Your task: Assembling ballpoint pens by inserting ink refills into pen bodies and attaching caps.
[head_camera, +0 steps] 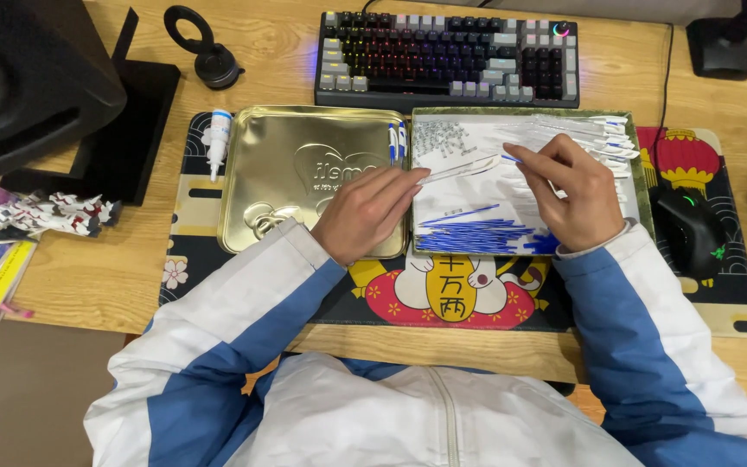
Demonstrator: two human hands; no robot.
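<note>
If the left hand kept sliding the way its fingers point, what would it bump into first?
The left hand points right and a little up, holding a clear pen barrel. Going straight on, it would probably meet the right hand first, over the white tray; depth is hard to judge.

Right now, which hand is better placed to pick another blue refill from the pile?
Probably the right hand: it hovers nearer the blue refills. The left hand holds the clear pen barrel.

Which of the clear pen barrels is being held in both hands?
The barrel lying slantwise between the left hand and right hand; the others sit piled at the tray's top right.
</note>
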